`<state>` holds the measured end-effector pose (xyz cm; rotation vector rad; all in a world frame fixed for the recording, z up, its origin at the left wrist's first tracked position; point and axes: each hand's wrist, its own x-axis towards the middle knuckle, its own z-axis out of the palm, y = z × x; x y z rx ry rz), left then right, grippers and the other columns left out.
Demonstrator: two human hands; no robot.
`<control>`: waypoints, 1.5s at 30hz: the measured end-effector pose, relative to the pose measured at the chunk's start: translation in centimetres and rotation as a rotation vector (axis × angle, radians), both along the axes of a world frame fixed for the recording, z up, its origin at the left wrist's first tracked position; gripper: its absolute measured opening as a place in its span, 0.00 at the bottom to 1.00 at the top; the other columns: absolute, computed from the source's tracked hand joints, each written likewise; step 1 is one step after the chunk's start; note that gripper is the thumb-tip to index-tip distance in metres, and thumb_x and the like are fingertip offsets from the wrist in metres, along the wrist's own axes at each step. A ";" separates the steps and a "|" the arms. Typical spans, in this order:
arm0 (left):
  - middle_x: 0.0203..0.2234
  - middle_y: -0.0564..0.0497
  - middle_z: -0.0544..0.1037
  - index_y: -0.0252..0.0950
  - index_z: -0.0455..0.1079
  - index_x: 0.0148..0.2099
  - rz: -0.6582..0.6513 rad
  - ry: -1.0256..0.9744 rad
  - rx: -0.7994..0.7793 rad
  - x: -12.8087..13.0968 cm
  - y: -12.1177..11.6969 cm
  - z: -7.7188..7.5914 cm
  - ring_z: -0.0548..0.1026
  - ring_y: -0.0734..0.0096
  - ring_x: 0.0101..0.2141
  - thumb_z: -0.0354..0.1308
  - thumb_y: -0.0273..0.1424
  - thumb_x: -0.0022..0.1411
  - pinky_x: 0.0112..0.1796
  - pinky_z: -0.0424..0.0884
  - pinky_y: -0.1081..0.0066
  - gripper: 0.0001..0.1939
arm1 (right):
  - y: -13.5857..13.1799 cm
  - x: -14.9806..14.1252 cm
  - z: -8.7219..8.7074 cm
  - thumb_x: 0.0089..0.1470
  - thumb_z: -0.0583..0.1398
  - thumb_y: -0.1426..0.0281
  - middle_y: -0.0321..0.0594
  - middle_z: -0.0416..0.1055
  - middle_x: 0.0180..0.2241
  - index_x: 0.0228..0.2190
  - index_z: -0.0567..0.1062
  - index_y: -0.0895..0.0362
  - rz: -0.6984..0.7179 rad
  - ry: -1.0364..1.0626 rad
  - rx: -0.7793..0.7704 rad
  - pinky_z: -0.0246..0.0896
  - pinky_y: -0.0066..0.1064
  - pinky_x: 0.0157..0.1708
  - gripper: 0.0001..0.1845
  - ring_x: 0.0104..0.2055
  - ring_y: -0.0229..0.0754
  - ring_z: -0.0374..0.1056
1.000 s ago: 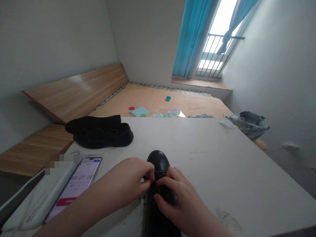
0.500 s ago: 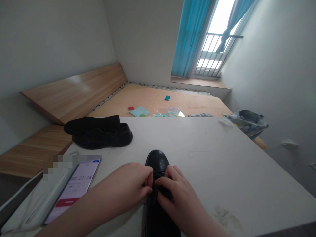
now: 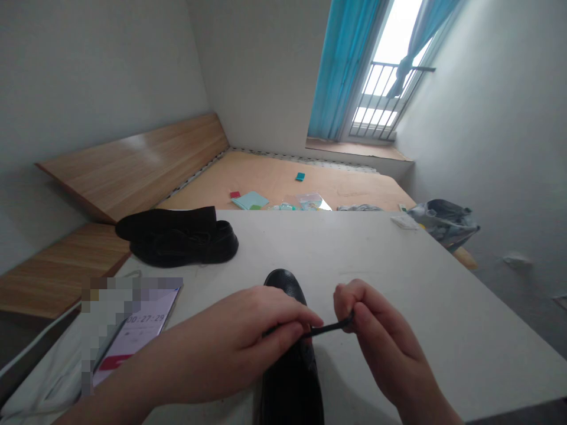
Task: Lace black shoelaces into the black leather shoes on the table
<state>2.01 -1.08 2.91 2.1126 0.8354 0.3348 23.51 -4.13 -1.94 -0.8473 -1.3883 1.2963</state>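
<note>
A black leather shoe stands on the white table right in front of me, toe pointing away. My left hand is over the shoe's lacing area, its fingers pinched on a black shoelace. My right hand is raised to the right of the shoe, closed on the other end of the same lace. The lace runs taut between the two hands.
A second black shoe lies on its side at the table's far left. A phone showing a timer rests at the near left. Beyond the table is a wooden bed base with small items, and a bag sits at the right.
My hands were together on the shoe's laces. Now the right hand has pulled away to the right and up, drawing the lace out taut.
</note>
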 end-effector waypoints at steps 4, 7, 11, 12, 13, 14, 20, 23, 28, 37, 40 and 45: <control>0.31 0.57 0.80 0.40 0.75 0.39 0.033 -0.109 -0.111 0.1 -0.8 0.7 0.76 0.74 0.34 0.55 0.35 0.68 0.35 0.67 0.77 0.08 | -0.6 0.3 2.0 0.66 0.54 0.61 0.35 0.61 0.27 0.33 0.72 0.51 0.099 0.145 0.026 0.55 0.28 0.32 0.12 0.30 0.39 0.56; 0.28 0.58 0.79 0.40 0.73 0.38 0.128 -0.178 -0.148 0.0 -1.1 0.5 0.75 0.75 0.31 0.56 0.36 0.67 0.31 0.66 0.78 0.08 | -0.4 -0.2 2.8 0.61 0.57 0.53 0.35 0.62 0.29 0.37 0.74 0.50 0.221 0.147 -0.083 0.55 0.29 0.33 0.15 0.32 0.39 0.57; 0.23 0.58 0.78 0.39 0.70 0.42 0.241 -0.320 -0.233 0.0 -0.9 0.1 0.74 0.75 0.26 0.48 0.36 0.72 0.30 0.67 0.76 0.11 | 1.0 -0.7 2.4 0.59 0.60 0.52 0.35 0.62 0.29 0.44 0.76 0.52 0.283 0.171 -0.244 0.55 0.27 0.32 0.19 0.31 0.37 0.56; 0.23 0.57 0.78 0.39 0.70 0.42 0.262 -0.348 -0.221 -0.1 -0.9 0.0 0.74 0.75 0.26 0.47 0.36 0.72 0.30 0.67 0.75 0.12 | 1.3 -0.8 2.1 0.60 0.60 0.55 0.34 0.61 0.27 0.42 0.77 0.52 0.279 0.197 -0.287 0.53 0.26 0.30 0.16 0.29 0.36 0.55; 0.24 0.56 0.79 0.38 0.71 0.42 0.279 -0.370 -0.191 -0.1 -0.8 0.0 0.74 0.75 0.27 0.46 0.36 0.73 0.30 0.67 0.75 0.13 | 1.6 -1.0 1.8 0.60 0.61 0.58 0.33 0.60 0.25 0.39 0.78 0.54 0.262 0.222 -0.323 0.52 0.25 0.28 0.13 0.27 0.34 0.54; 0.25 0.56 0.79 0.38 0.72 0.41 0.294 -0.384 -0.148 -0.2 -0.7 0.0 0.74 0.75 0.27 0.46 0.36 0.73 0.31 0.67 0.76 0.15 | 1.8 -1.1 1.6 0.59 0.62 0.60 0.32 0.59 0.24 0.35 0.79 0.55 0.233 0.240 -0.350 0.50 0.24 0.27 0.12 0.26 0.33 0.53; 0.27 0.59 0.79 0.41 0.75 0.42 0.387 -0.495 -0.001 -0.5 -0.6 0.0 0.76 0.78 0.29 0.53 0.32 0.70 0.34 0.69 0.78 0.09 | 2.0 -1.6 1.2 0.53 0.68 0.64 0.35 0.75 0.26 0.34 0.82 0.52 0.130 0.330 -0.349 0.59 0.23 0.30 0.06 0.28 0.33 0.66; 0.26 0.61 0.80 0.44 0.76 0.42 0.411 -0.552 0.024 -0.5 -1.3 0.3 0.77 0.79 0.29 0.56 0.30 0.69 0.35 0.70 0.79 0.07 | 1.6 -1.6 1.8 0.51 0.69 0.66 0.37 0.80 0.33 0.37 0.82 0.48 0.145 0.392 -0.329 0.65 0.26 0.38 0.09 0.35 0.36 0.72; 0.25 0.63 0.80 0.47 0.76 0.40 0.406 -0.591 0.047 -0.3 -2.5 1.0 0.77 0.79 0.28 0.57 0.30 0.68 0.34 0.69 0.79 0.07 | 0.9 -1.9 3.9 0.52 0.68 0.71 0.33 0.75 0.27 0.31 0.80 0.48 0.153 0.516 -0.290 0.59 0.21 0.22 0.04 0.23 0.32 0.64; 0.28 0.55 0.71 0.38 0.68 0.54 0.277 -0.280 -0.329 1.0 0.0 -1.9 0.69 0.70 0.32 0.49 0.38 0.69 0.34 0.65 0.70 0.17 | 2.3 -3.3 5.6 0.51 0.61 0.69 0.38 0.66 0.35 0.37 0.79 0.53 0.126 0.574 -0.254 0.63 0.24 0.32 0.10 0.31 0.35 0.57; 0.31 0.54 0.69 0.36 0.69 0.51 0.054 -0.153 -0.494 1.1 0.2 -2.3 0.66 0.71 0.31 0.54 0.39 0.65 0.32 0.63 0.71 0.16 | 3.0 -3.8 5.1 0.49 0.62 0.65 0.39 0.65 0.38 0.40 0.78 0.52 0.192 0.547 -0.244 0.63 0.26 0.36 0.15 0.35 0.37 0.59; 0.27 0.55 0.68 0.36 0.76 0.40 0.049 -0.135 -0.442 1.0 0.2 -1.7 0.66 0.72 0.29 0.52 0.36 0.66 0.30 0.61 0.73 0.13 | 4.2 -4.2 3.8 0.56 0.59 0.55 0.38 0.67 0.51 0.53 0.72 0.49 0.282 0.190 -0.049 0.59 0.31 0.47 0.25 0.48 0.42 0.60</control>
